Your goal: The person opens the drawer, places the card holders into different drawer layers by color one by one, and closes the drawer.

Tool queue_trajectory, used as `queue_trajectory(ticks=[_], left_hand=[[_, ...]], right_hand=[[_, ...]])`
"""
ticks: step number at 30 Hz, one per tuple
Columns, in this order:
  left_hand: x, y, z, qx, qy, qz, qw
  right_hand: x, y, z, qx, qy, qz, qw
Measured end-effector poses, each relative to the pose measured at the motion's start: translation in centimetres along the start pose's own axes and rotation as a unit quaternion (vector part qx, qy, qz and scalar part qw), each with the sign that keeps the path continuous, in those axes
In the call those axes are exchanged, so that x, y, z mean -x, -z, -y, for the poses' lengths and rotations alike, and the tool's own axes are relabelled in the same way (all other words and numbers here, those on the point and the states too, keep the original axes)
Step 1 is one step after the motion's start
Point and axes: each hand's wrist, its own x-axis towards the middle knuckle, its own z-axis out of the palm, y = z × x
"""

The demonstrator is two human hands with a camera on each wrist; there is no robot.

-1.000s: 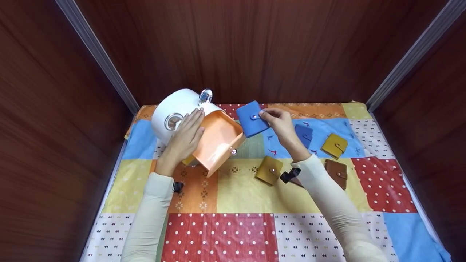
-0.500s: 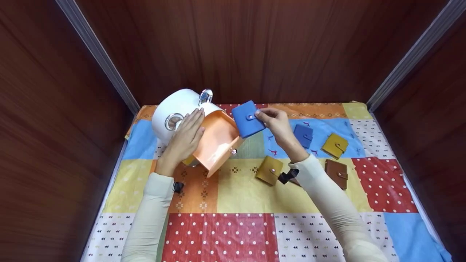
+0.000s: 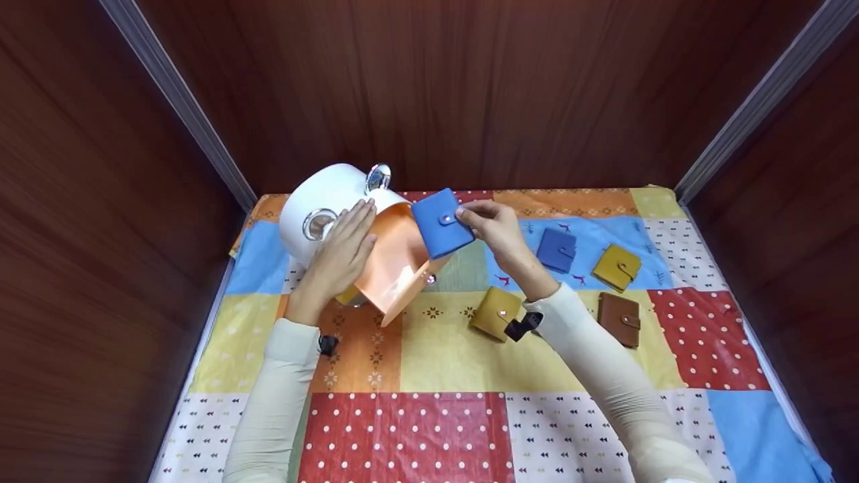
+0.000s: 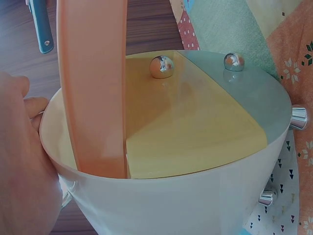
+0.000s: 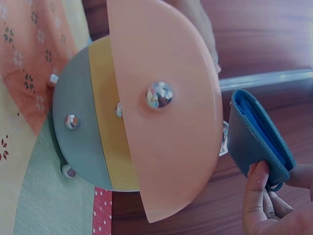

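Observation:
A white drum-shaped drawer box (image 3: 319, 184) with chrome fittings sits at the back left in the head view. Its peach drawer (image 3: 389, 258) is pulled out; the yellow drawer (image 4: 195, 122) and grey-green drawer (image 4: 254, 100) below are closed. My left hand (image 3: 341, 251) rests on the box top, fingers straight. With thumb and fingers, my right hand (image 3: 500, 231) pinches a blue wallet (image 3: 439, 225) by its snap-strap edge. From the head camera, the wallet overlaps the drawer's far right part. In the right wrist view the blue wallet (image 5: 254, 134) is beside the drawer front, apart from it.
Right of the box lie another blue wallet (image 3: 557, 250), a mustard wallet (image 3: 616, 267), a brown wallet (image 3: 619, 320) and a nearer mustard wallet (image 3: 495, 312). A patchwork cloth (image 3: 456, 436) covers the table. Brown wood-look panels (image 3: 456, 94) stand behind and at both sides.
My right hand has moved left with the blue wallet, from beside the peach drawer to over its right edge in the head view. The left hand and the box have stayed put.

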Motion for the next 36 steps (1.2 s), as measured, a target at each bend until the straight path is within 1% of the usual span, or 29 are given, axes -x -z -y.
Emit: queue_trajectory(ticks=[13, 19, 26, 31, 36], left_hand=[[-0.1, -0.2, 0.2, -0.002, -0.011, -0.012, 0.9999], [0.0, -0.2, 0.2, -0.001, -0.011, -0.014, 0.9998], [0.0, -0.2, 0.2, 0.004, -0.007, -0.013, 0.9999], [0.0, -0.2, 0.2, 0.01, -0.002, -0.015, 0.9998], [0.0, -0.2, 0.2, 0.015, -0.004, -0.02, 0.9997]], right_hand=[[0.1, -1.2, 0.4, 0.001, 0.008, 0.018, 0.9998], [0.0, -1.7, 0.3, 0.004, 0.004, 0.025, 0.9997], [0.0, -2.4, 0.2, 0.003, 0.013, 0.036, 0.9992], [0.0, -2.9, 0.3, 0.012, 0.014, 0.044, 0.9989], [-0.1, -3.5, 0.2, 0.031, 0.017, 0.044, 0.9984]])
